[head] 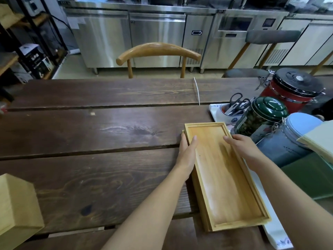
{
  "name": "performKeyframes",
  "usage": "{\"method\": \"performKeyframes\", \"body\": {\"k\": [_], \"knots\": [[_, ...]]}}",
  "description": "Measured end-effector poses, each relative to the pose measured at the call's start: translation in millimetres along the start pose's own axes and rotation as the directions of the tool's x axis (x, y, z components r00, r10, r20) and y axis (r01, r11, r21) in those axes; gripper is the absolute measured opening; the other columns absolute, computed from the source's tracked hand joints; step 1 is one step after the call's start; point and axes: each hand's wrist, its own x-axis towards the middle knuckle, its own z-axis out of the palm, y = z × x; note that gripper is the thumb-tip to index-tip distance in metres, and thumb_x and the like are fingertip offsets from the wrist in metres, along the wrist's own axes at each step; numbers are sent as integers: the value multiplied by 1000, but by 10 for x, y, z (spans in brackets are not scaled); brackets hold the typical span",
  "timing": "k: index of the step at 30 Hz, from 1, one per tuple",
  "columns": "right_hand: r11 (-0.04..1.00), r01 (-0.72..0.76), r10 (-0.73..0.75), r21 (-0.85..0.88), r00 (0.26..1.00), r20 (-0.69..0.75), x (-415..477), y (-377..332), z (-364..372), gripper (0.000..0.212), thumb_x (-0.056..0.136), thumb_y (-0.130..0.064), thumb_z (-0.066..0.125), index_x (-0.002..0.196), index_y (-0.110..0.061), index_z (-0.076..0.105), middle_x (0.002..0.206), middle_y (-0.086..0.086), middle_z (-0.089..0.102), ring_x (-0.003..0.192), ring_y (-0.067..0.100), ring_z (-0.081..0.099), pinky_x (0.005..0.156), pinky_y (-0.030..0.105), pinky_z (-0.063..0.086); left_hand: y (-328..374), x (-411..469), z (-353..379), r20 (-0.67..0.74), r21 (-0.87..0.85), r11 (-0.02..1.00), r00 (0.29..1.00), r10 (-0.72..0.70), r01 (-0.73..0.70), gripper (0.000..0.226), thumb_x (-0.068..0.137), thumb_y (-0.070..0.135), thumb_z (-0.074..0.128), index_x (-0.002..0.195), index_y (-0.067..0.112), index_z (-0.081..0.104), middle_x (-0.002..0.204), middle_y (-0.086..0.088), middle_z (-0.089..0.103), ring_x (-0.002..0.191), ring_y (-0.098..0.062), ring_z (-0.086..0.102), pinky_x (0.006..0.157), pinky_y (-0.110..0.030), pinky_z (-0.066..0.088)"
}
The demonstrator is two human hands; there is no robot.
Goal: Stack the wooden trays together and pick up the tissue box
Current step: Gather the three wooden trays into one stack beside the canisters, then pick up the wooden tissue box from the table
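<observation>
Both bare forearms reach forward from the lower edge of view; the left hand (187, 150) curls its thumb inward, fingers straight; the right hand (243, 147) lies palm-down, fingers bent.

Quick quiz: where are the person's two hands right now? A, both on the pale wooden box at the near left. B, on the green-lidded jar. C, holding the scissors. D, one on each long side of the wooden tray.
D: the left hand and the right hand grip opposite long sides of the wooden tray.
</observation>
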Motion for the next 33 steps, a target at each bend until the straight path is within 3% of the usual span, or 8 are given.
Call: {"method": "performKeyframes", "body": {"k": [5, 11, 14, 17, 19, 23, 29, 33], "knots": [[998, -20, 20, 55, 1000, -1, 141, 16, 20, 18, 91, -31, 52, 101, -19, 61, 96, 6, 61, 83, 18, 56, 77, 35, 45, -102, 96, 70, -20, -14, 1000, 1000, 18, -18, 63, 97, 44, 37, 151, 36, 7, 160, 4, 20, 143, -18, 28, 116, -40, 26], [994, -39, 36, 101, 999, 27, 163, 58, 3, 11, 94, -25, 49, 99, -22, 58, 83, -4, 59, 75, 12, 55, 59, 28, 43, -129, 111, 87, -3, -51, 998, 1000, 26, -27, 66, 98, 41, 36, 152, 32, 0, 162, 4, 10, 146, -17, 19, 119, -41, 21], [995, -49, 47, 87, 999, 27, 165, 67, 3, 18, 95, -24, 46, 106, -22, 60, 86, -3, 61, 81, 17, 58, 67, 32, 48, -128, 106, 93, 6, -60, 998, 1000, 31, -30, 67, 98, 41, 36, 152, 32, -3, 163, 5, 6, 147, -16, 15, 119, -41, 19], [996, -59, 58, 66, 998, 29, 179, 93, -4, 30, 94, -27, 47, 118, -15, 61, 96, 2, 64, 95, 25, 60, 89, 43, 49, -128, 103, 84, 1, -42, 999, 1000, 28, -28, 67, 97, 42, 36, 152, 33, -2, 163, 5, 6, 147, -16, 16, 119, -43, 19], [998, -53, 52, 27, 998, 41, 157, 82, -2, 33, 93, -29, 48, 120, -14, 60, 102, 5, 64, 98, 26, 58, 90, 43, 46, -100, 79, 67, -1, -9, 1000, 1000, 18, -18, 68, 96, 45, 38, 152, 34, 1, 163, 5, 9, 147, -16, 17, 119, -43, 20], [966, 52, -60, -254, 998, -22, 121, 8, 8, 46, 91, -32, 50, 129, -7, 51, 127, 15, 57, 114, 31, 52, 95, 43, 42, 12, -9, -91, -17, 149, 988, 999, 35, -32, 69, 94, 46, 44, 152, 29, 12, 162, 6, 8, 148, -16, 12, 119, -42, 17], [786, 191, -358, -588, 916, -182, -135, -396, 303, 42, 91, -28, 49, 123, 0, 53, 125, 23, 58, 117, 39, 51, 98, 48, 40, 389, -341, -774, -49, 469, 882, 995, 90, -56, 64, 91, 45, 49, 148, 22, 28, 156, -2, 30, 142, -22, 31, 114, -43, 29], [801, 323, -414, -504, 907, -75, -450, -735, 774, 41, 91, -26, 51, 122, -1, 55, 124, 22, 60, 115, 37, 54, 97, 44, 43, 748, -754, -1492, -126, 670, 741, 976, 177, -48, 54, 92, 38, 52, 140, 15, 42, 147, -6, 46, 133, -23, 44, 110, -37, 35]]}}
